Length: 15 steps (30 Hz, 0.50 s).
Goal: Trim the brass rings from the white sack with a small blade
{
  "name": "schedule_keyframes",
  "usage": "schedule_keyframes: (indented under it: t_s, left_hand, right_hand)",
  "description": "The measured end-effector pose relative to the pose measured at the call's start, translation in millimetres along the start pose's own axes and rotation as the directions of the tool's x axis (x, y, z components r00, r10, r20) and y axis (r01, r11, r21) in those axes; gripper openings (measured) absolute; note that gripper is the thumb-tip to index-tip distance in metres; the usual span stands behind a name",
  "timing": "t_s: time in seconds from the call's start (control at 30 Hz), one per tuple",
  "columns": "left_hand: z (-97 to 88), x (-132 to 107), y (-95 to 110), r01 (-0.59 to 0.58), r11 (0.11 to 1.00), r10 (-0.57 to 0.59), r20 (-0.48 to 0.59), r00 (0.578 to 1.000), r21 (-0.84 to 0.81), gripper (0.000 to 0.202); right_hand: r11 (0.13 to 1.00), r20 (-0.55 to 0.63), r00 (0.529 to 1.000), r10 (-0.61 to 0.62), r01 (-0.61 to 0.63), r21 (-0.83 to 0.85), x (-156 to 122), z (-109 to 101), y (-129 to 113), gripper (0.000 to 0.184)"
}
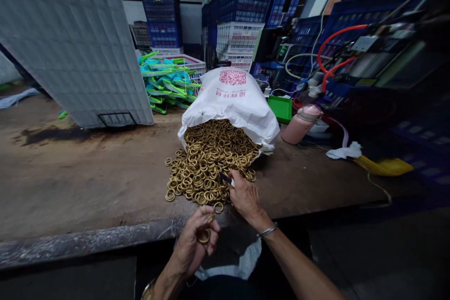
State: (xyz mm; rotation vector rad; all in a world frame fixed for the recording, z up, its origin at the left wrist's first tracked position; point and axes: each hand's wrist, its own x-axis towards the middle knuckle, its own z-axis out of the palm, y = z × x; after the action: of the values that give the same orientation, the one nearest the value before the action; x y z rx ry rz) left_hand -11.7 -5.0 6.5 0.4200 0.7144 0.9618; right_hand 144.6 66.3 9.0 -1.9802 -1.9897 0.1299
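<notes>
At six o'clock from the pile of rings [202,176], by the front edge of the bench [87,183], my left hand [191,243] curls half closed, a brass-coloured ring [203,236] held against the fingers. At four o'clock, my right hand [246,198] pinches a small dark-tipped tool [225,178] between thumb and fingers, its tip over the heap. The white sack [230,98] lies at one o'clock, mouth towards me, rings spilling out. To work well, I'd keep that tip angled away from my left fingers, since it may be sharp, grip each ring by its rim, and draw from the near side gently so none roll off the edge.
</notes>
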Motion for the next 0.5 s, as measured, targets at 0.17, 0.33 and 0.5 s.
schedule_keyframes:
  t_s: [0.17,0.33,0.5]
  left_hand:
    - [-4.4,3,3,0.097,0.986,-0.103,-0.031,0.994,-0.138,0.016]
    - [-5.8,10,2,0.081,0.985,-0.099,-0.118,0.988,-0.149,0.019]
    - [-1.4,13,1,0.069,0.996,-0.076,-0.116,0.990,-0.060,0.022]
  right_hand:
    - [0.999,0.028,1.000,0.003,-0.002,-0.035,1,1,0,0.023]
    - [0.999,0.060,0.998,-0.030,0.031,-0.014,-1,0,1,0.022]
    - [0.999,0.069,0.997,-0.037,0.037,-0.005,1,3,2,0.023]
